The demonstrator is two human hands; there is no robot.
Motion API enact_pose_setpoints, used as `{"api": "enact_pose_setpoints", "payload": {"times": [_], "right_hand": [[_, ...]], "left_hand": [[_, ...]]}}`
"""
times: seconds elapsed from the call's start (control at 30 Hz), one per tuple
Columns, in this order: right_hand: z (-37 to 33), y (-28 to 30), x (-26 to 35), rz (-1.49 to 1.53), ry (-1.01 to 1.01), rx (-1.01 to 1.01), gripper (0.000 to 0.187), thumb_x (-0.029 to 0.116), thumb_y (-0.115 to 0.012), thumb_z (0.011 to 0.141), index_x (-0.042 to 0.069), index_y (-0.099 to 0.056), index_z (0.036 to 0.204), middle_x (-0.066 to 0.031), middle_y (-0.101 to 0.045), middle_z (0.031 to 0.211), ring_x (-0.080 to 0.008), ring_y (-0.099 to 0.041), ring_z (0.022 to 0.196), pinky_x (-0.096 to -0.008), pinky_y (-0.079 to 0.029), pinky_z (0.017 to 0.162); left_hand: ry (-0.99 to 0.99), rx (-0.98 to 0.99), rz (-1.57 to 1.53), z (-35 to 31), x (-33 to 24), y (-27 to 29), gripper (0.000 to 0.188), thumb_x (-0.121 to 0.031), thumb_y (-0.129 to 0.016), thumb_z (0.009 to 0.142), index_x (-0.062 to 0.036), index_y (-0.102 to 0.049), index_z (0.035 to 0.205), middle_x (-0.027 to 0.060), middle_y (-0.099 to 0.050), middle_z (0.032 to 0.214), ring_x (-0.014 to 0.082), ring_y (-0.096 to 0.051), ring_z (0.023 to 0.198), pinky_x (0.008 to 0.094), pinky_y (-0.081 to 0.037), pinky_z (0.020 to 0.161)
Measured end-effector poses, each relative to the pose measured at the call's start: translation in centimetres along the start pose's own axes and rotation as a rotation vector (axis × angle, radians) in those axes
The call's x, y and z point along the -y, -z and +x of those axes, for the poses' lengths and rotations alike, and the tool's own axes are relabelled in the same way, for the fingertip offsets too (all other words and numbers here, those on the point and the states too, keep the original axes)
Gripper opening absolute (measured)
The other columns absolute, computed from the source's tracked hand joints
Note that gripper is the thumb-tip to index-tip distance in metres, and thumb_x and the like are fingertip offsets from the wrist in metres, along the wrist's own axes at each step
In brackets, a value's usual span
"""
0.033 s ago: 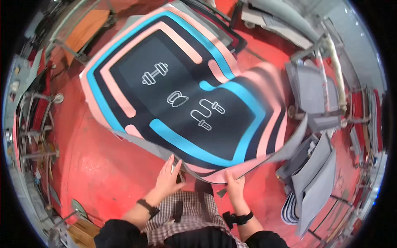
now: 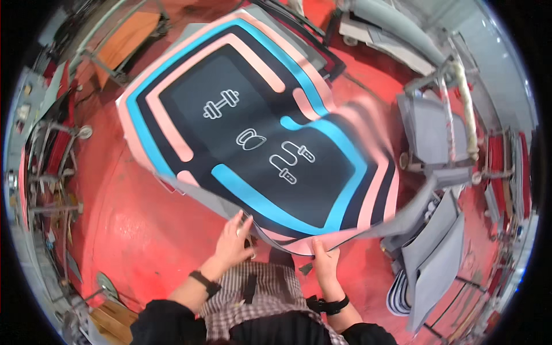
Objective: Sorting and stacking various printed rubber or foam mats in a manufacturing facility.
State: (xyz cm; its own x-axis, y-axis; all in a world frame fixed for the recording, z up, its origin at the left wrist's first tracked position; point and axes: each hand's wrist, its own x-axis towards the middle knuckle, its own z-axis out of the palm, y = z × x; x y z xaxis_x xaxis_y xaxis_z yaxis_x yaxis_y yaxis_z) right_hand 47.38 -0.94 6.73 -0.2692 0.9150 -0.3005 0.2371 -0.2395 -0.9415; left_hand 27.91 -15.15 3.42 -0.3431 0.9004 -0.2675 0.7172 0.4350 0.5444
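Note:
A large black exercise mat (image 2: 195, 77) with pink and blue bands lies in front of me. It bears white outline drawings of a dumbbell, a rounded shape and a jump rope. My right hand (image 2: 326, 261) pinches its near edge, thumb on top and fingers hidden below. From there to the right the mat is raised and bent, its right end blurred and its grey underside showing. Beside the near edge, left of the middle, my left hand (image 2: 233, 241) has its fingers stretched and thumb apart; whether the fingertips touch the mat I cannot tell.
Grey sheets (image 2: 208, 200) show beneath the mat. At right, folded grey mats (image 2: 431, 259) lean near a wheeled metal rack (image 2: 460, 103). An orange board (image 2: 129, 40) on a cart stands far left, a wooden box (image 2: 112, 319) near left. The floor (image 2: 132, 241) is red.
The mat sits slightly more to the right and lower in the picture, and its right-hand bend has shifted a little. Both hands keep nearly the same pose.

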Motion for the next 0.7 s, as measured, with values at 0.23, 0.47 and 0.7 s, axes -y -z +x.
{"api": "enact_pose_setpoints", "payload": {"times": [0.23, 0.47, 0.7], "right_hand": [[-2.2, 1.9, 12.3, -0.230, 0.190, -0.037, 0.024, 0.012, -0.052, 0.082, -0.003, -0.055, 0.063, 0.0014, -0.051, 0.058, -0.0076, -0.047, 0.054, -0.0254, -0.037, 0.049], [2.4, -5.2, 20.9, -0.649, 0.406, -0.171, 0.046, 0.028, -0.049, 0.083, -0.005, -0.046, 0.050, -0.0072, -0.034, 0.040, -0.0130, -0.038, 0.040, -0.0353, -0.030, 0.041], [7.4, -33.5, 35.7, -1.128, 0.734, 0.082, 0.041, 0.032, -0.050, 0.081, -0.002, -0.053, 0.060, -0.0186, -0.048, 0.052, -0.0320, -0.049, 0.048, -0.0406, -0.035, 0.049]], "left_hand": [[-0.342, -0.175, 0.100, -0.1, -3.0, 15.1, 0.035, -0.032, -0.069, 0.055, -0.0080, -0.056, 0.078, 0.0082, -0.058, 0.084, 0.0257, -0.054, 0.085, 0.0386, -0.040, 0.074], [-0.430, -0.162, 0.084, 3.7, 0.7, 19.1, 0.025, -0.034, -0.058, 0.072, -0.0125, -0.061, 0.084, 0.0059, -0.058, 0.073, 0.0242, -0.058, 0.073, 0.0371, -0.045, 0.062], [-0.213, -0.369, -0.366, 7.2, 17.9, 31.5, 0.020, -0.021, -0.056, 0.076, -0.0159, -0.061, 0.094, 0.0062, -0.061, 0.088, 0.0248, -0.058, 0.080, 0.0346, -0.047, 0.064]]}}
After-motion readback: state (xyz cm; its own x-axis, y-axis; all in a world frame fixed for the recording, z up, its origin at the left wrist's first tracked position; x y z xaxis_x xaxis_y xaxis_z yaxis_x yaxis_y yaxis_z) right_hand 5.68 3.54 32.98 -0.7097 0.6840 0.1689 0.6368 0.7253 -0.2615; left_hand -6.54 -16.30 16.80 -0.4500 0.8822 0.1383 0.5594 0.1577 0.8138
